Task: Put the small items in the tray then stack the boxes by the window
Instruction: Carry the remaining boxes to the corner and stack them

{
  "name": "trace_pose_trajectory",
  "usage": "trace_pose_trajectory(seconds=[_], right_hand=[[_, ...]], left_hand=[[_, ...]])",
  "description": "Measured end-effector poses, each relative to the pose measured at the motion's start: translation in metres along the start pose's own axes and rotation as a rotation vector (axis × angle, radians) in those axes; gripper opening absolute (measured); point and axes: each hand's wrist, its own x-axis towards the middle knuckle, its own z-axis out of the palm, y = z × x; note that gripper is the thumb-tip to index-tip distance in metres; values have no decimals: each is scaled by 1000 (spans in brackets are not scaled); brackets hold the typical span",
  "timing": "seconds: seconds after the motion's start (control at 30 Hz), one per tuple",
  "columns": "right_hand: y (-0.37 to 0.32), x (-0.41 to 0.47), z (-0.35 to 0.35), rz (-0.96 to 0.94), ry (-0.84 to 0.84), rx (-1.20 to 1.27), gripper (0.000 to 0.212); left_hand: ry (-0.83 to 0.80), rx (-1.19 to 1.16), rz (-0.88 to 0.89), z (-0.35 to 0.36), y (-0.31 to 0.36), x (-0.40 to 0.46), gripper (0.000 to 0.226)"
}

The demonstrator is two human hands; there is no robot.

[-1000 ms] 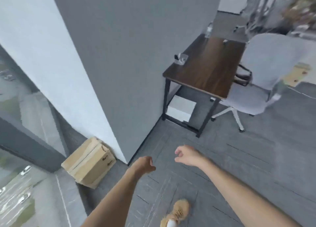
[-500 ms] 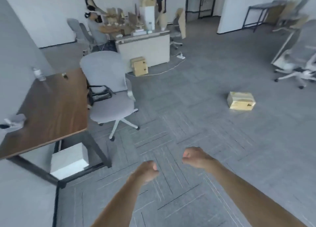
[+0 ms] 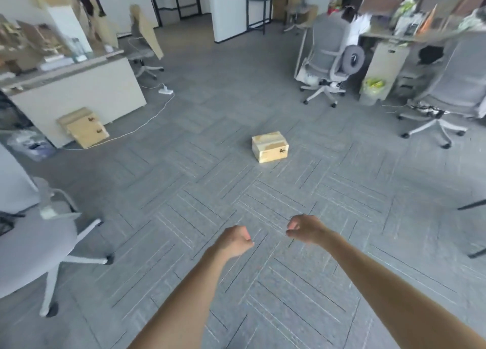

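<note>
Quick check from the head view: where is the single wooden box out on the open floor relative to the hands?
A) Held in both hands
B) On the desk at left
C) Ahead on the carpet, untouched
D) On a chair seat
C: the wooden box sits on the carpet well beyond the left hand and right hand, both of which hold nothing.

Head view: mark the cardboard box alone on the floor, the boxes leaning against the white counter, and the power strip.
Cardboard box [image 3: 270,147], head view, near top edge.
Leaning boxes [image 3: 85,128], head view, front face.
Power strip [image 3: 165,91], head view, its white body.
</note>
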Motion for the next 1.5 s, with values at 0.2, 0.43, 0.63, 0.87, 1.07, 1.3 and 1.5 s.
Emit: trace_pose_trajectory(seconds=[0.2,0.43,0.63,0.87,1.07,1.3,1.5], right_hand=[[-12,129,-74,46,38,29,31],[-25,255,-154,127,32,50,31],[-13,352,-228,178,16,55,34],[38,505,-331,144,20,91,34],[70,634,-426,82,-23,78,34],[91,749,-495,42,-118,45,35],[94,847,-538,18,-193,40,39]], left_hand=[[5,-14,9,-73,17,147,25],[-99,11,39,-167,49,302,29],[-143,90,27,-219,95,418,27],[-115,113,-7,-251,162,569,28],[-91,124,-62,-279,224,680,19],[-99,72,-130,-308,256,786,11],[-140,48,-223,-327,262,886,35]])
